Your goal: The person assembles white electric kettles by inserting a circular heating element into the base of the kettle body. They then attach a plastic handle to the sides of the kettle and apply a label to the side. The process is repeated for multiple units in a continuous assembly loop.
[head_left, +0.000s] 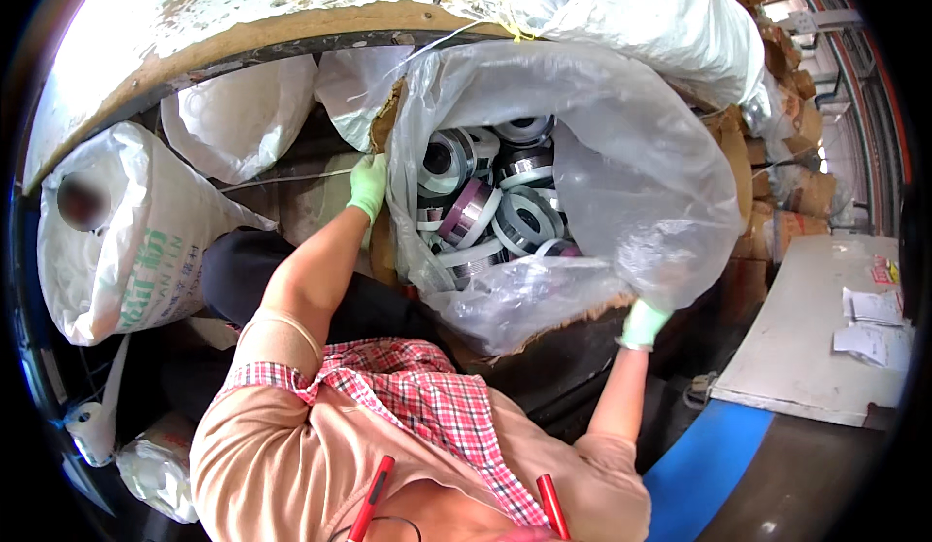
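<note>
Gloves of pale green cover both your hands, and each one grips the rim of the clear plastic bag (621, 153) that lines the cardboard box (573, 323) in front of you. Your left hand (368, 185) has its fingers closed on the bag's left edge, just where the torn cardboard flap meets the plastic. Your right hand (643, 322) is down at the lower right corner, fingers curled shut on the bag where it drapes over the box wall. The bag stands open between your two arms, and inside it lies a loose heap of tape reels (490, 202), silver, white and one purple, tilted every which way and touching one another. To your left a white woven sack (116, 241) leans under the worn worktop (243, 17), well apart from the box. To your right sits a pale table (806, 348) with a few paper slips (874, 323) on it
</note>
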The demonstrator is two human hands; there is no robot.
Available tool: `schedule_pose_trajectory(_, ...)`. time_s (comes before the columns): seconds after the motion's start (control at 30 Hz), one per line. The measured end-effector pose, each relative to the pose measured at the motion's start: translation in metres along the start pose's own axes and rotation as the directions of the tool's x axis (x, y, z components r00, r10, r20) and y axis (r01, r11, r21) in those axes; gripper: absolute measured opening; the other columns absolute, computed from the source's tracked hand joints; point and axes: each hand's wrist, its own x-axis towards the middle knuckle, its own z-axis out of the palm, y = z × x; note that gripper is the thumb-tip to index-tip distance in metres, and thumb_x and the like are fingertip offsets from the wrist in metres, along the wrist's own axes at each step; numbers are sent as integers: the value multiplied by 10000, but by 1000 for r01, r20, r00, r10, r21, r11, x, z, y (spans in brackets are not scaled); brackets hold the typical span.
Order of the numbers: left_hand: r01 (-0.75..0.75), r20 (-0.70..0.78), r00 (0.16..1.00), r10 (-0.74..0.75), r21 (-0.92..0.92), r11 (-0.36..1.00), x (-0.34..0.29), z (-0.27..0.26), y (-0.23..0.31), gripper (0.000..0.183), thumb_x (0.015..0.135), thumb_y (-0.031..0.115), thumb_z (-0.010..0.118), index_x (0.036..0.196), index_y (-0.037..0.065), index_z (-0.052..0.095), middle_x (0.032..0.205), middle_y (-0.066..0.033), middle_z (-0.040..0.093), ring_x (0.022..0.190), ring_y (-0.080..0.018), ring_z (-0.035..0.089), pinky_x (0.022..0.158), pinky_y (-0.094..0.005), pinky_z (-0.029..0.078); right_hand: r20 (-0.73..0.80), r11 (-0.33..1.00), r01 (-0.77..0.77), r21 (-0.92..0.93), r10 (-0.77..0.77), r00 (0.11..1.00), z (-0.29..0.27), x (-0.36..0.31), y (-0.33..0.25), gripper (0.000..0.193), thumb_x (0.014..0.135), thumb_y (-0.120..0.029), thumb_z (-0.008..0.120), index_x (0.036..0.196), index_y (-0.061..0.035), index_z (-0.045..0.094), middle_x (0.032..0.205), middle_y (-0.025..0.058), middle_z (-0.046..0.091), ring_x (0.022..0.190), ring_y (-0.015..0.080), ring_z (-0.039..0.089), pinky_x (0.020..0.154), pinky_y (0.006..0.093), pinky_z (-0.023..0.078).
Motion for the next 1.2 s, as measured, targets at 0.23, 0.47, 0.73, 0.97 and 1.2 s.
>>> schedule_pose_trajectory(0.23,-228,65,973,221,415,881,-17,-8,-17,283,906,283,687,976,13,639,973,-257,693,945,-446,659,841,-475,512,375,645,436,-627,-240,895,12,-100,79,307,909,-89,616,1198,12,648,1187,195,689,1043,363,662,934,455,516)
schedule_pose_trajectory(0.47,-82,134,990,53,220,972,-9,-14,2,391,909,283,687,1181,5,641,1036,-175,728,951,-284,700,888,-383,528,376,801,110,-589,150,915,-52,-91,83,354,924,-54,589,1274,-9,612,1229,108,660,1093,228,626,933,378,518)
schedule_pose_trajectory(0.73,-565,332,798,503,122,816,-69,-13,73,542,894,228,693,1373,37,527,1326,-216,567,1210,-345,588,1009,-399,490,584,625,-661,-416,740,333,-113,4,12,517,769,-31,638,1283,4,589,1064,58,652,873,182,618,733,372,573)
schedule_pose_trajectory(0.97,-391,294,895,335,157,907,-68,9,118,1174,769,497,840,1576,-22,164,1605,-272,279,1473,-386,332,1200,-430,304,243,904,295,-311,-224,944,-41,64,-62,731,1000,-412,603,1513,35,336,1568,227,366,1451,334,355,1205,424,258)
schedule_pose_trajectory(1.2,-538,620,676,399,45,842,-42,31,216,994,824,175,842,1588,16,226,1524,-208,444,1204,-194,575,1026,-309,478,148,957,197,-215,-167,975,-2,26,-96,189,953,-118,682,1067,-3,583,1033,126,679,885,240,632,827,338,507)
